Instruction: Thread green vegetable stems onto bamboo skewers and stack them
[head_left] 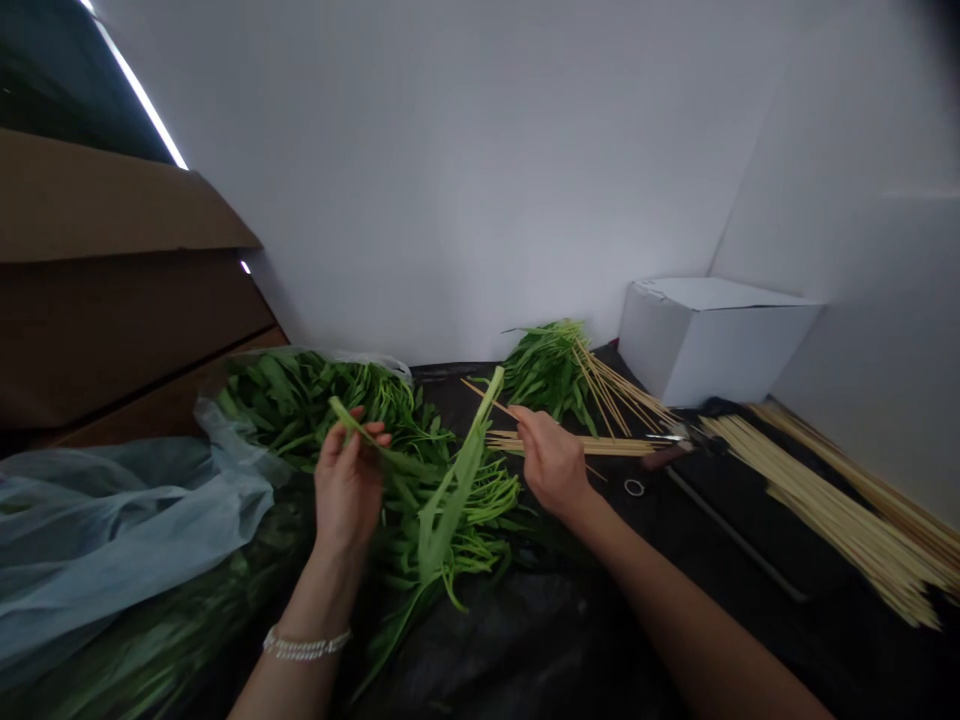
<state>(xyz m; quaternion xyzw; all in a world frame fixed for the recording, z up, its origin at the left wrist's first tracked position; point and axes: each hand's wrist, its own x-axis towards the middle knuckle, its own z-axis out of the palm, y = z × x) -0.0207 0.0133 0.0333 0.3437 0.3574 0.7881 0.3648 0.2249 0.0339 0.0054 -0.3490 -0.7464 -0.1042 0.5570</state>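
My left hand (349, 485) is closed around a pale-ended leafy green stalk (343, 412), its leaves trailing toward the middle. In my right hand (553, 460) a thin wooden skewer (478, 389) is pinched, pointing left. Another leafy stalk (466, 455) hangs upright at the skewer, leaves downward; it looks threaded on, though I cannot tell for certain. Below and between my hands lies a loose pile of greens (480, 515). Behind my right hand is a bunch of greens on skewers (551, 370), the bare stick ends pointing right.
More greens (322, 390) fill a clear plastic bag (150, 530) on the left. To the right lie loose skewers (585, 444), a dark-handled tool (666, 455), a small ring (634, 487) and stacked sticks (832, 520). A white box (720, 335) stands behind; a cardboard box (112, 320) is left.
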